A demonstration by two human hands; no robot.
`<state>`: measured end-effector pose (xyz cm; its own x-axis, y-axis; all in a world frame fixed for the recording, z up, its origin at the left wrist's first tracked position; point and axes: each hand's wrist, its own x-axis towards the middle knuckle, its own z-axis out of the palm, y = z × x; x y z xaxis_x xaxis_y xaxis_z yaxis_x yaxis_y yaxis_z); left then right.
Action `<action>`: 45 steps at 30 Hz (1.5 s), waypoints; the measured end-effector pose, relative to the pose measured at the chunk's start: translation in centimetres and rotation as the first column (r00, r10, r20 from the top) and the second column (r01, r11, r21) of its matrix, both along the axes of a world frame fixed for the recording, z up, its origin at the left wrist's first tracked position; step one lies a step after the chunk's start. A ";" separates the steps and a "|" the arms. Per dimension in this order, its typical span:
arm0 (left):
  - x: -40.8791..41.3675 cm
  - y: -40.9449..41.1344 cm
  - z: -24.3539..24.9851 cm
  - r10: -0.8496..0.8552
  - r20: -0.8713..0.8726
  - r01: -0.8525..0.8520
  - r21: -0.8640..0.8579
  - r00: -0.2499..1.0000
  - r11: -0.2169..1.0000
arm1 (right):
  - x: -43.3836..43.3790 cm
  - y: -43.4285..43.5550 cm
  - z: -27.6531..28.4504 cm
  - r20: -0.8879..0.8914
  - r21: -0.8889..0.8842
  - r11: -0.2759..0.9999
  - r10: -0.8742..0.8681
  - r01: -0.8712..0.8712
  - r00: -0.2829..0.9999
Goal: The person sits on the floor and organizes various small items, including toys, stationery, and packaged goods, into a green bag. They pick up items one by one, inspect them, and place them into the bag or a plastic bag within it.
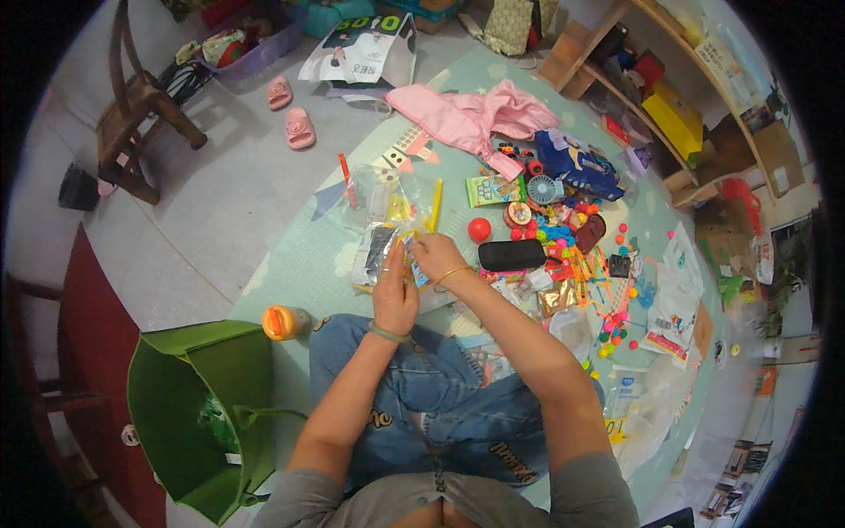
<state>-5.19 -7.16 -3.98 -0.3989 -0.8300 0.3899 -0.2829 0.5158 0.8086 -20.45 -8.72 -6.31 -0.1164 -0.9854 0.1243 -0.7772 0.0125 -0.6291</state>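
My left hand (394, 297), fingers stretched forward, holds the left side of a small printed plastic packet (408, 241) in blue and yellow. Its right side is pinched in the bent fingers of my right hand (437, 256), and the fingers hide much of it. Just left of my left hand lie flat packets (371, 257) with dark and silvery parts. Beyond both hands spreads a transparent plastic bag (396, 191) with a yellow edge. A red ball (479, 230) and a black zip case (511, 255) rest to the right of my right hand.
A heap of small toys (558, 231) covers the mat (297, 264) on the right, near a pink garment (462, 119). A green felt bag (198, 396) and an orange-lidded jar (280, 323) stand at left. Further off are a wooden chair (135, 119) and shelves (713, 72).
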 end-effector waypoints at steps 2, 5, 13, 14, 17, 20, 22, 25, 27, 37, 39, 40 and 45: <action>0.1 -0.1 0.0 0.014 -0.014 -0.013 0.058 1.000 0.998 | 0.6 -0.3 0.2 0.027 0.001 0.997 0.074 -0.074 0.997; 1.3 -0.1 -0.6 0.052 0.006 -0.053 0.070 0.999 0.996 | 0.9 0.2 6.6 0.642 0.449 0.883 -0.209 -0.140 0.738; 0.6 -0.1 -0.1 0.038 -0.011 -0.036 0.101 0.999 0.994 | 1.3 0.1 7.5 0.205 0.652 0.753 -0.063 -0.088 0.977; 0.6 0.0 0.0 0.035 -0.019 -0.033 0.118 0.999 0.992 | 1.4 -0.1 6.8 0.194 0.639 0.759 -0.004 -0.123 0.981; 0.7 0.0 0.1 0.032 -0.023 -0.029 0.110 0.999 0.994 | 1.7 -0.6 4.4 0.369 0.650 0.717 -0.010 -0.251 0.929; 1.4 -0.4 -0.8 0.046 -0.026 -0.045 0.060 0.999 0.997 | 1.7 0.2 4.9 0.666 0.499 0.743 -0.001 -0.445 0.746; 1.6 -0.5 -0.2 0.061 -0.070 -0.053 0.110 0.996 0.993 | 0.3 0.7 4.8 0.315 0.347 0.936 -0.178 0.062 0.932; 1.1 -0.6 0.1 0.046 -0.091 -0.037 0.103 0.995 0.994 | -2.1 1.3 3.6 -0.046 0.269 0.925 -0.265 0.267 0.963; 1.3 -0.7 0.9 0.072 -0.140 -0.051 0.148 0.988 0.988 | -2.8 1.1 2.0 -0.088 0.430 0.899 -0.046 0.080 0.995; 1.9 -1.4 -0.1 0.060 -0.148 -0.025 0.227 0.987 0.974 | -7.0 8.6 0.1 -0.194 0.612 0.776 0.334 -0.152 0.922; 1.8 -1.3 0.1 0.057 -0.141 -0.019 0.258 0.988 0.966 | -6.0 13.7 -2.6 -0.255 0.719 0.669 0.507 -0.189 0.824; 1.7 -1.3 0.1 0.056 -0.131 -0.020 0.264 0.990 0.964 | -5.4 16.1 -3.6 -0.277 0.647 0.738 0.462 -0.192 0.843; 1.7 -0.8 -0.4 0.007 -0.124 0.027 0.270 0.992 0.962 | -6.2 19.3 -5.3 -0.255 0.574 0.792 0.412 -0.205 0.875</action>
